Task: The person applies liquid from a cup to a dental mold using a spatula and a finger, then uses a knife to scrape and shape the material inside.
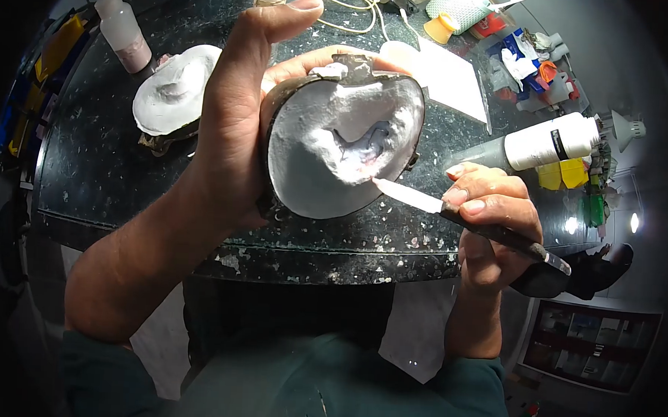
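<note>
My left hand (237,115) is wrapped around a dark metal dental flask half (270,161), tilted up toward me. White plaster (306,170) fills it, with a curved hollow in the middle that shows grey and a little pink. My right hand (501,223) grips a plaster knife (497,234) by its dark handle. The pale blade points left, and its tip meets the plaster near the lower edge of the hollow. Behind my left wrist, another plaster-filled flask half (171,89) lies on the table, partly hidden by my arm.
A clear bottle with pink powder (124,32) stands at the back left of the dark, plaster-spotted table (331,264). At right lies a white bottle (553,142). Behind are a white sheet (459,83), a pale cable (350,8) and assorted clutter (530,64).
</note>
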The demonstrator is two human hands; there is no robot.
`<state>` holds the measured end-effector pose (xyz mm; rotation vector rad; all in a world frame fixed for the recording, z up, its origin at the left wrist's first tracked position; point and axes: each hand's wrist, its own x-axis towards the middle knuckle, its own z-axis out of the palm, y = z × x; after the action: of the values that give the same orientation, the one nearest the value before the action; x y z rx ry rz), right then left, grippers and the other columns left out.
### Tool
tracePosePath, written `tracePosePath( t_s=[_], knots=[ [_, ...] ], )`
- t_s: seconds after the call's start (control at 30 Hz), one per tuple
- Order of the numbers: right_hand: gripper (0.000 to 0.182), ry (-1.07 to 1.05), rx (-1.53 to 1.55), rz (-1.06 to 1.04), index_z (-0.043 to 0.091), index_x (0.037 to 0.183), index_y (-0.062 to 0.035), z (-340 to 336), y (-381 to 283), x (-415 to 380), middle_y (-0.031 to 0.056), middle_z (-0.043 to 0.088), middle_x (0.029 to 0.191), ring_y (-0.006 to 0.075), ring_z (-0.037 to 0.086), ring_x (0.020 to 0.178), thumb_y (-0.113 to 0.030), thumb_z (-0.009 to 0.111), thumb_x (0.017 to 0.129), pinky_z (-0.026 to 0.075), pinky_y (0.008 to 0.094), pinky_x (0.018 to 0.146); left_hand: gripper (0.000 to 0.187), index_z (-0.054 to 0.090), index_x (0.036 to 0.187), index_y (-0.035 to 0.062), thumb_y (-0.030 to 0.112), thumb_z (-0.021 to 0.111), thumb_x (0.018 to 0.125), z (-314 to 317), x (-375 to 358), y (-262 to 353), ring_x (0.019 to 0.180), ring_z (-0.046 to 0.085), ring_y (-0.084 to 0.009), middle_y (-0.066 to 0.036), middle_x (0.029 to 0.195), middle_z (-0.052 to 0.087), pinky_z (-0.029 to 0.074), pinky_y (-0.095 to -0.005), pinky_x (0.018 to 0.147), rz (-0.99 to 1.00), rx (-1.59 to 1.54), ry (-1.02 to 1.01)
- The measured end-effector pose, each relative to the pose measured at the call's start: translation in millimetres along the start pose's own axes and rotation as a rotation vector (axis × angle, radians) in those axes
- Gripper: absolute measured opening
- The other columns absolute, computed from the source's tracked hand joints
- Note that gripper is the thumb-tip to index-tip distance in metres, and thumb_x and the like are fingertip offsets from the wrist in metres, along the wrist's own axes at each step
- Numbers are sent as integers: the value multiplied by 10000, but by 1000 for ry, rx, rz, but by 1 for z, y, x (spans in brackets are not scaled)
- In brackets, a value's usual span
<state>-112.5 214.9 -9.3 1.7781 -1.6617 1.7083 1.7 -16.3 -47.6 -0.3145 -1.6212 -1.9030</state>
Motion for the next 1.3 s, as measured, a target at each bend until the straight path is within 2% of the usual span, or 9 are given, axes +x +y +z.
tracePosePath(
  t_s=[0.1,0.33,0.4,0.87,1.0,1.07,1.1,1.2,1.3],
  knots=[
    [227,-12,-53,-21,690,977,-9,2,1,1,123,725,893,268,709,867,19,699,752,580,401,834,739,273,1499,45,189,723,931,-9,1,-3,1287,555,-314,-201,1417,432,476,-467,1094,197,362,2],
    [221,-10,-68,-14,695,984,-17,3,2,3,122,730,904,267,714,880,10,712,765,577,384,833,704,273,1503,65,234,687,958,-2,4,-2,1221,609,-333,-253,1385,512,501,-461,1069,233,399,15],
    [204,4,-56,-21,695,983,-18,3,4,2,121,731,906,266,715,874,-2,721,782,578,385,838,651,277,1492,65,274,637,991,6,4,0,1169,643,-350,-287,1351,557,528,-461,1040,47,-38,35],
    [154,35,-15,-37,659,1024,0,1,-1,-7,148,719,939,215,704,802,-83,712,907,571,465,863,601,290,1474,59,344,566,1023,13,9,2,1197,633,-344,-286,1343,562,547,-465,1017,157,-217,-37],
    [279,98,80,9,505,1217,-44,12,-4,-18,268,694,1067,340,694,965,-255,531,1037,470,540,992,650,418,1411,-18,502,438,1020,29,8,13,1203,636,-312,-256,1343,578,530,-457,1037,-82,-273,237],
    [217,15,-26,-2,354,1068,-113,28,-2,-16,392,593,1262,470,506,1329,-303,459,1065,297,596,1147,628,471,1353,-31,500,419,1022,22,19,16,1158,655,-285,-244,1288,604,535,-423,1016,-309,-514,259],
    [242,-51,-187,0,353,1065,-85,36,-6,-13,361,586,1306,468,452,1375,-298,469,1058,223,600,1173,619,525,1296,-45,498,401,1024,21,22,17,1113,675,-259,-231,1234,631,539,-390,995,-541,-752,276],
    [251,-233,-498,47,347,1067,-59,50,-14,-14,297,526,1437,461,291,1486,-245,509,1023,7,600,1213,729,474,1374,-40,570,337,999,22,22,18,1188,645,-312,-230,1314,605,518,-459,1046,-523,-762,248],
    [183,-220,-531,11,355,1038,-70,57,-12,-15,294,527,1437,465,269,1495,-180,499,1011,-24,629,1202,743,479,1371,-41,581,317,998,20,21,18,1162,658,-316,-233,1274,629,527,-457,1034,-523,-734,193]
  ],
)
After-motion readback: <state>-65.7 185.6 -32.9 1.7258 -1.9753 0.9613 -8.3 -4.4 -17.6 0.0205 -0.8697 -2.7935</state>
